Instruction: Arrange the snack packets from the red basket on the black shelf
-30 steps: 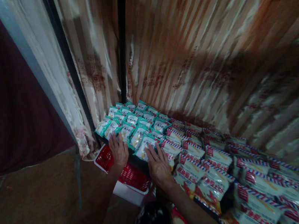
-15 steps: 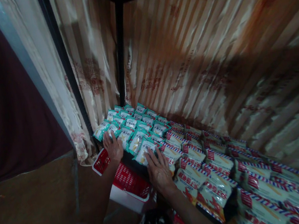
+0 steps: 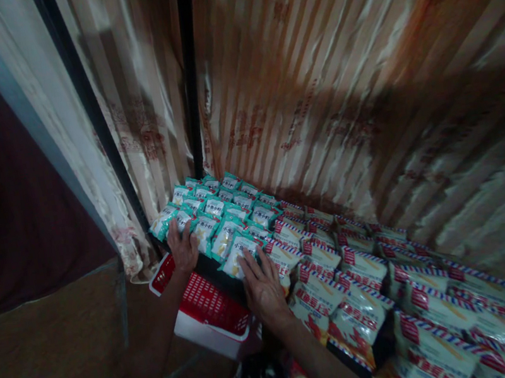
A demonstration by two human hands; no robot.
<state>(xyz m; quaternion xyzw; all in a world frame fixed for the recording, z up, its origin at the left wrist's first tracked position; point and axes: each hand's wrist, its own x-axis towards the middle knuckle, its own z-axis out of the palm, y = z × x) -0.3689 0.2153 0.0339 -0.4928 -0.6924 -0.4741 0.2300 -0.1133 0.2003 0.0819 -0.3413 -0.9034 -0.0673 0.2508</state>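
1. Green packets [image 3: 214, 206] lie in rows on the shelf [image 3: 218, 273], just beyond the red basket [image 3: 208, 298]; striped packets [image 3: 358, 319] stand to the basket's right.
2. The left hand [image 3: 183, 250] has shifted slightly toward the basket's left end; its grip is half open, fingers on a green packet, nothing visibly held.
3. The right hand [image 3: 262, 280], beside the basket's right end, stays on the nearest green packet, fingers loosely spread.
4. Rows look unchanged, so packets seem touched, not lifted.
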